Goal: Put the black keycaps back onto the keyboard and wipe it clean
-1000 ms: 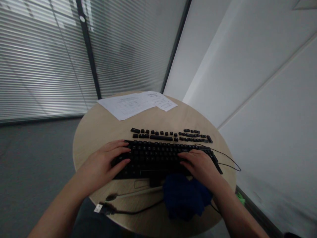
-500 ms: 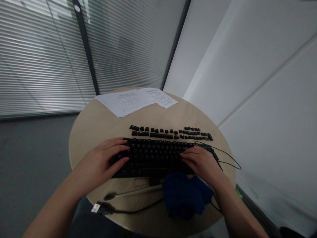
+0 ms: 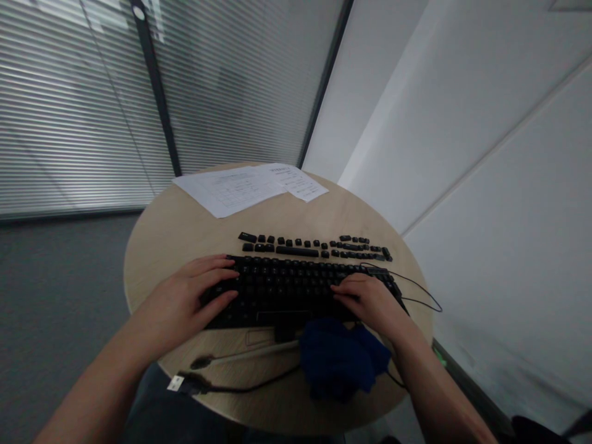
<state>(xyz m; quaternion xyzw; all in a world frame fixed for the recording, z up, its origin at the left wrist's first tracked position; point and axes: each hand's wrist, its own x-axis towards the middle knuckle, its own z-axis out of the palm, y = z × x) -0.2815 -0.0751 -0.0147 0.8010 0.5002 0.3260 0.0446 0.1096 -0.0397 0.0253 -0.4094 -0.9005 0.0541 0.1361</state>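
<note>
Keyboard [image 3: 277, 288], one: black, rectangular, lying on round wood-grain desk [image 3: 185, 223]. Left hand [image 3: 192, 296] spread wide over its left end; right hand [image 3: 370, 301] narrow over right-side keys, cannot tell if anything is pinched. One crumpled blue cloth [image 3: 337, 357] hides part of near edge. Beyond: loose keycaps [image 3: 297, 251], too small to count; two printed sheets [image 3: 245, 189]. Near left: one USB plug [image 3: 185, 383].

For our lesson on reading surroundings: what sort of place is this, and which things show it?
Probably an office or small meeting room: there are slatted blinds, and a round table bears printed papers and a black keyboard.
</note>
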